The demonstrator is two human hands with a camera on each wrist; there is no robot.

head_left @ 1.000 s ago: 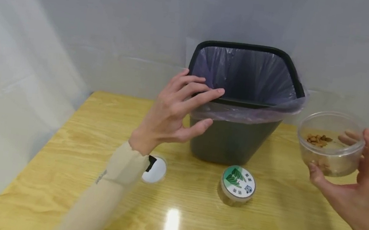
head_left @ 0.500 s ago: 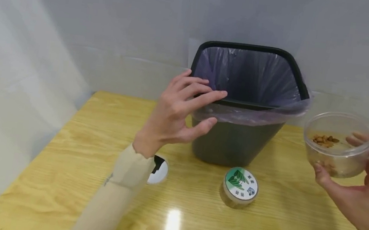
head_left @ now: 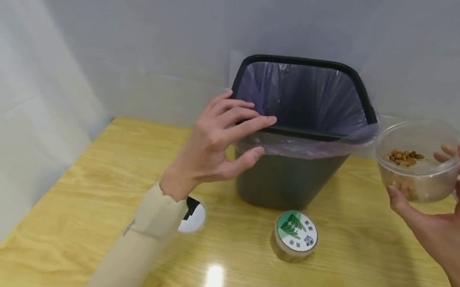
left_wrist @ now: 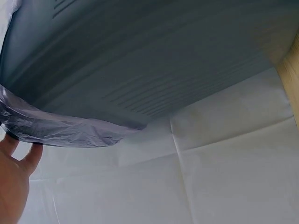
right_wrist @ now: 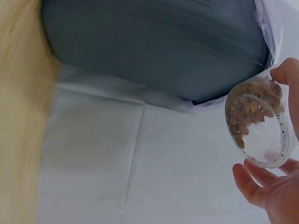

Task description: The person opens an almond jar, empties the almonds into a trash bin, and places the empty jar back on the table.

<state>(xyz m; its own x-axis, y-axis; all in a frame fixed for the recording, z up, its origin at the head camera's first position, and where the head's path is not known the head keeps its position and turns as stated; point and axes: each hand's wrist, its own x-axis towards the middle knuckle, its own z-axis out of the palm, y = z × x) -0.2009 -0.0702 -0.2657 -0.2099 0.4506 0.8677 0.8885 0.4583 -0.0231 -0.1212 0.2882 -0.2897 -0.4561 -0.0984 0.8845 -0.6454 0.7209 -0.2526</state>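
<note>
My right hand (head_left: 457,219) grips a clear round plastic tub (head_left: 435,188) by its side, the thumb low in front and fingers behind. Brown almonds (head_left: 404,158) lie gathered on one side of its bottom; the right wrist view shows them through the base with dark specks. The tub is held above the table, to the right of a dark grey trash bin (head_left: 281,183). A thin purple bag (head_left: 298,145) lines the bin and folds over its rim. My left hand (head_left: 222,138) rests its extended fingers on the rim's near left corner, thumb apart from them.
A small round container (head_left: 295,233) with a green-and-white lid stands in front of the bin on the wooden table (head_left: 240,269). A white disc (head_left: 193,216) with black tape lies partly behind my left sleeve. Pale sheeting (head_left: 161,34) hangs behind the table.
My right hand has raised the tub slightly, and it tilts a little more toward the camera. The left hand keeps its place on the bin's rim. The head view shifts slightly.
</note>
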